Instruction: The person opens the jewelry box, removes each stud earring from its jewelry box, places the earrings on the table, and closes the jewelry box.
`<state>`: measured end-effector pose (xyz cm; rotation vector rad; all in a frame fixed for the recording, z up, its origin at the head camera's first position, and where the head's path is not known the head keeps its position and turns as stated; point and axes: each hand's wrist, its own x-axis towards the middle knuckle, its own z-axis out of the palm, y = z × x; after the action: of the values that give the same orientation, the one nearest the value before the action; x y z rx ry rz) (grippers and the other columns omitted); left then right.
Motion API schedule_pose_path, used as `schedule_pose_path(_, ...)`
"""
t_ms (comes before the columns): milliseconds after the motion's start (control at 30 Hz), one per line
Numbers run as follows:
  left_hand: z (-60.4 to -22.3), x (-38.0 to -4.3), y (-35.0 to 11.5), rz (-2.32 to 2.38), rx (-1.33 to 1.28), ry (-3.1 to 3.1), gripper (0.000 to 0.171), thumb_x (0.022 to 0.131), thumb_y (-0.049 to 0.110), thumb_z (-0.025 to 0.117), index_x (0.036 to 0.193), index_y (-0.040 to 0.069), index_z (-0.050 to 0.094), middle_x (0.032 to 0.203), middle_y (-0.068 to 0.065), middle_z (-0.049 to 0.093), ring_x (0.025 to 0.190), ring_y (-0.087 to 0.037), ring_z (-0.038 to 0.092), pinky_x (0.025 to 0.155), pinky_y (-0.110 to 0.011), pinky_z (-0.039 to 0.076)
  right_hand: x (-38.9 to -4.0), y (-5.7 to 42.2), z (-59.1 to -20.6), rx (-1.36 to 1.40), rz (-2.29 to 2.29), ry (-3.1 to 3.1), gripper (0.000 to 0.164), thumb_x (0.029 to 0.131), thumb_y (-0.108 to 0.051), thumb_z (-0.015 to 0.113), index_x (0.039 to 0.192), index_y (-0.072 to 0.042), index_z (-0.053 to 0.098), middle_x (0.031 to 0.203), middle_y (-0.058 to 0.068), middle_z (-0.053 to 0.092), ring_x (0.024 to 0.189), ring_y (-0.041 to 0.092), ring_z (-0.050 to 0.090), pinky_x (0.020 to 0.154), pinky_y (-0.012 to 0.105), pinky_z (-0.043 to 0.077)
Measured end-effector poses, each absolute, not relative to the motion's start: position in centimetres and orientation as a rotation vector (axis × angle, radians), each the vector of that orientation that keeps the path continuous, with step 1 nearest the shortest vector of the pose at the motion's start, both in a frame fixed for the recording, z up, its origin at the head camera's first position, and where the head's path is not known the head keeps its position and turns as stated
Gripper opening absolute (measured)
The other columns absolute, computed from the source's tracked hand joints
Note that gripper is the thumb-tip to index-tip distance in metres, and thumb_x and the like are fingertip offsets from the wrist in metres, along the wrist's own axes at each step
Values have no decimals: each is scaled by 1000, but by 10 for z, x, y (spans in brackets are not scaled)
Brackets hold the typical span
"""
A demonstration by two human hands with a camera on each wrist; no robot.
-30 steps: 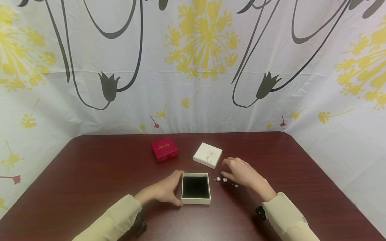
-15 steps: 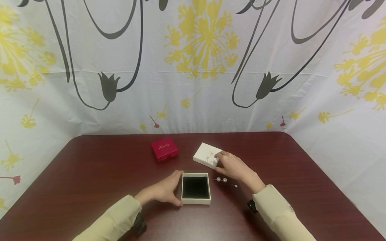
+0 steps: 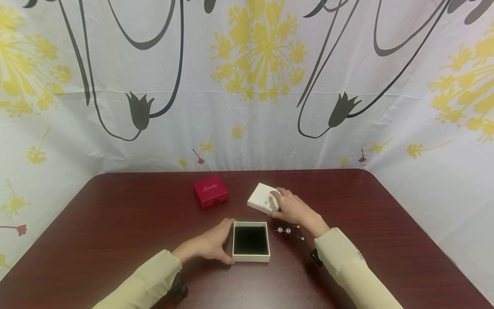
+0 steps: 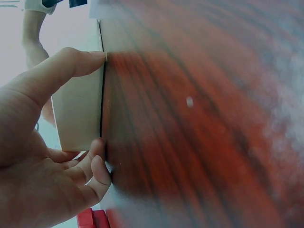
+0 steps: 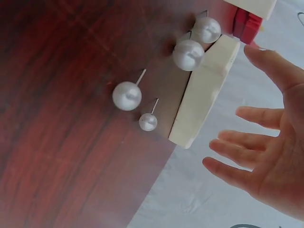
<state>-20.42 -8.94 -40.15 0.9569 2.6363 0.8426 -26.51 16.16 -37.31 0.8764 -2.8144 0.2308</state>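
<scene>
My left hand (image 3: 210,242) holds an uncovered white square gift box (image 3: 251,259) with a black inner pad. In the left wrist view the thumb lies at one corner of the box wall (image 4: 78,114), and the curled fingers are at the other. My right hand (image 3: 295,210) is over the right part of the white lid (image 3: 260,196), which bears a flower print. The right wrist view shows its fingers (image 5: 230,173) spread and apart from the lid's side (image 5: 206,90). Several pearl stud earrings (image 3: 280,230) lie between box and lid, large pearls (image 5: 188,55) and small ones (image 5: 148,122).
A red jewelry box (image 3: 210,191) with gold lettering stands at the back, left of the lid. All lies on a dark reddish wooden table (image 3: 135,206). Behind it hangs a white curtain (image 3: 173,128) with flower patterns.
My right hand has moved left and away from me, from beside the earrings to over the lid. Another small earring now shows beneath it. The left hand and the box have stayed still.
</scene>
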Motion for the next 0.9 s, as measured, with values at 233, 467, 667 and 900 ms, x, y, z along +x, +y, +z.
schedule_pose_path(233,-402,-204,-90,846,955,2636,92,58,17,80,128,-10,26,112,-10,39,104,-22,43,94,-38,37,-271,161,-376,827,304,-2981,74,73,-34,70,127,7,39,129,34,33,116,46,37,86,55,38)
schedule_pose_path(467,-402,-204,-89,854,972,2633,90,58,17,79,127,-9,27,111,-9,39,103,-21,43,94,-37,38,-278,159,-377,784,317,-3078,83,72,-37,70,133,5,32,133,35,25,121,49,28,88,59,33)
schedule_pose_path(667,-404,-205,-89,843,993,2643,90,58,18,79,126,-9,27,110,-9,39,102,-21,43,93,-36,38,-283,158,-381,757,322,-3116,89,70,-39,72,135,3,29,133,37,22,122,49,25,90,59,32)
schedule_pose_path(900,-404,-205,-89,845,985,2639,91,58,18,80,127,-9,27,111,-10,39,103,-21,43,93,-37,38,-289,155,-384,734,339,-3150,91,68,-39,73,136,1,26,132,38,22,121,50,25,94,57,30)
